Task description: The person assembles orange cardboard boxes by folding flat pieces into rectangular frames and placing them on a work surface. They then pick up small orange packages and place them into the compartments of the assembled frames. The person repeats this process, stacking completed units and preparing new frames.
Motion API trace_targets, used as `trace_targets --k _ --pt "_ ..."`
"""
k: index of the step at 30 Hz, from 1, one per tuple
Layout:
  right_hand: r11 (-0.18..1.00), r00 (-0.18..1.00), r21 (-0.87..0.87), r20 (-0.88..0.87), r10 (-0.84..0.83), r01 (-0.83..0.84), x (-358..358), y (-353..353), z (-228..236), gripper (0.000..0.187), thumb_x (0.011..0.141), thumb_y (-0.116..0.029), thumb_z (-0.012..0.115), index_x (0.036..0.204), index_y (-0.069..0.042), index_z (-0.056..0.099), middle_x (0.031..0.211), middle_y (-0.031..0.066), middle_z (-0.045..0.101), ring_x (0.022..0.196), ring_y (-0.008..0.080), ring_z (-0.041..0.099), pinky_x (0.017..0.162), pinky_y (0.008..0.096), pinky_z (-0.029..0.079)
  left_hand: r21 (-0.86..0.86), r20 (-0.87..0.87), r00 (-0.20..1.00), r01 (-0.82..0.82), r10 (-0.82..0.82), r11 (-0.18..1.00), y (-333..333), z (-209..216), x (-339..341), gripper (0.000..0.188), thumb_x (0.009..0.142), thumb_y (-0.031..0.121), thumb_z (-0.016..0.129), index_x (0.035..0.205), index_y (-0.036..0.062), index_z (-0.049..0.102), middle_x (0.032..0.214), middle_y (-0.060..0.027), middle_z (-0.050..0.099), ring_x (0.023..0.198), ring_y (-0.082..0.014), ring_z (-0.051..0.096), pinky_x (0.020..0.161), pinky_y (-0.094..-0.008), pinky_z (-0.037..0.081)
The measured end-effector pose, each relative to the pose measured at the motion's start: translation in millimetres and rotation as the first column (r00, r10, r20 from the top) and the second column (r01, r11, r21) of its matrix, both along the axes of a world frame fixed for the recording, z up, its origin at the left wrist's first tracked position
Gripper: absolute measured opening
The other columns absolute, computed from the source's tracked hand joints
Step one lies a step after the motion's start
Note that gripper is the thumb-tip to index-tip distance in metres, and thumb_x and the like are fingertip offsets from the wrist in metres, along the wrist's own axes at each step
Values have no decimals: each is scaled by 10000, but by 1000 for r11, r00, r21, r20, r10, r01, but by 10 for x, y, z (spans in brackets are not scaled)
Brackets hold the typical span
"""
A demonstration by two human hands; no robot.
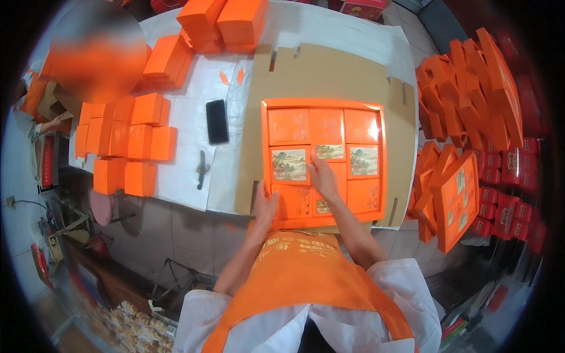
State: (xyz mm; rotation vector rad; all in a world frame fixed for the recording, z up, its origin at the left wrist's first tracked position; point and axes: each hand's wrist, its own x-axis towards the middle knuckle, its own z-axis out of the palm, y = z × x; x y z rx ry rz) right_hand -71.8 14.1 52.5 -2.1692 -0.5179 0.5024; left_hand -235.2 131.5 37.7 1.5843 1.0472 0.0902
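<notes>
A large orange gift box [382,153] lies in front of me, with small orange boxes set in rows inside it. Some of these carry a landscape picture, such as the picture box [289,165] at middle left. My left hand [266,206] is at the near left corner, its thumb inside the wall and its fingers along the outside, gripping the edge. Over the centre of the rows, my right hand [323,179] has its fingers stretched out, the tips touching a small box [337,173]. That hand and wrist partly cover the middle column.
Brown cardboard [329,70] lies under the gift box. A black phone [217,122] and a dark tool [202,169] are left of it. Orange boxes [135,126] are piled farther left, with more orange stacks [241,23] at the back. Filled trays [456,197] lean at right. A co-worker's hand [56,123] shows far left.
</notes>
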Motion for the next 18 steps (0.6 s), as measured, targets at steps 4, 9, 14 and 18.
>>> trace_targets --k 4,9,14,18 --pt "999 991 -27 -132 -20 16 -46 2 132 390 857 -201 537 1172 19 471 921 164 518 858 258 515 753 343 425 65 42 985 165 -168 984 48 67 -26 733 748 195 657 1349 35 269 1356 -218 307 1242 -313 331 1015 -387 281" --pt "991 992 71 -77 -104 109 -135 -78 -100 462 846 -212 544 1236 8 431 1013 167 499 912 260 492 774 357 428 620 -388 660 704 -644 348 199 583 565 968 615 281 765 1384 101 205 1394 -238 195 1305 -374 180 1054 -487 173" --pt "980 963 81 -219 -158 180 -126 -110 -71 442 870 -247 528 1236 -13 444 1075 160 520 922 226 536 796 323 444 612 -392 405 785 -826 95 499 360 1066 1039 521 365 795 1381 191 238 1341 -266 244 1289 -401 178 1063 -504 152" --pt "945 933 155 -266 -241 288 -180 -258 -82 404 885 -242 511 1214 -13 465 1100 149 541 919 200 559 791 303 453 622 -347 337 781 -875 54 491 373 1115 1000 480 346 801 1349 247 315 1301 -276 270 1253 -419 218 1060 -512 158"
